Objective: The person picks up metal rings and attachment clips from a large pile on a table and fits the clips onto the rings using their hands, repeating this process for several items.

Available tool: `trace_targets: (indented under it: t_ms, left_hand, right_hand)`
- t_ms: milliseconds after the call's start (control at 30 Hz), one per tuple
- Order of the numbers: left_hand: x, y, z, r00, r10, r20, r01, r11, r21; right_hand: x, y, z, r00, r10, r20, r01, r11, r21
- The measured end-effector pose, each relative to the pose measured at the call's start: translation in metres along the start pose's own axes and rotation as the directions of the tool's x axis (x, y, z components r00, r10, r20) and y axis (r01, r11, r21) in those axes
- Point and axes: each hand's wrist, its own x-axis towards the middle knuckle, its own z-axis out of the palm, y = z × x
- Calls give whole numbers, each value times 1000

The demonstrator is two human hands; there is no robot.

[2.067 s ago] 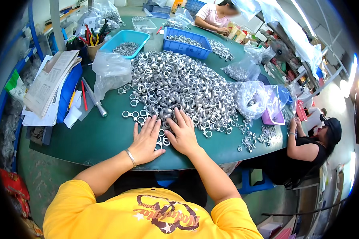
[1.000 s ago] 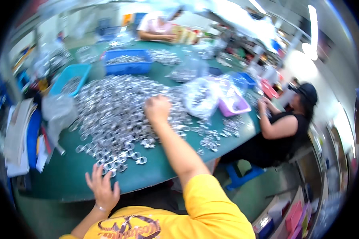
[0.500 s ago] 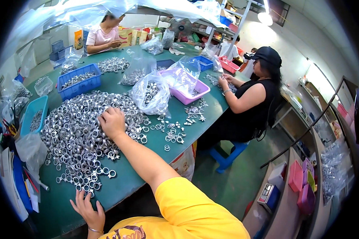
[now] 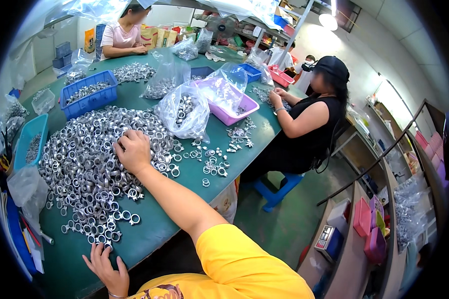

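Green tabletop (image 4: 152, 222): hands (image 4: 133, 152) (image 4: 108, 271), loosely bent, touch metal rings (image 4: 82, 167).

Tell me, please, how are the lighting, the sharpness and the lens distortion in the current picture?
Head view: the hanging lamp is washed out to white; head view: the pile of metal rings shows small glints and looks fairly sharp; head view: the dark rail appears bowed, and black fills the corners.
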Motion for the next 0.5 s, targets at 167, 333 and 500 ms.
trace_targets:
  t_ms: [167,333,500]
  left_hand:
    - [2,2,-5,1000,-12,5,12,1000,14]
    - [2,0,-5,1000,-7,11,7,1000,-3]
    - [1,4,-11,1000,-22,10,22,1000,-10]
  right_hand:
    - [1,-3,3,1000,-1,-6,1,1000,1]
    - [0,-2,5,1000,-4,-9,5,1000,4]
    - [3,-6,2,1000,-4,-20,4,1000,13]
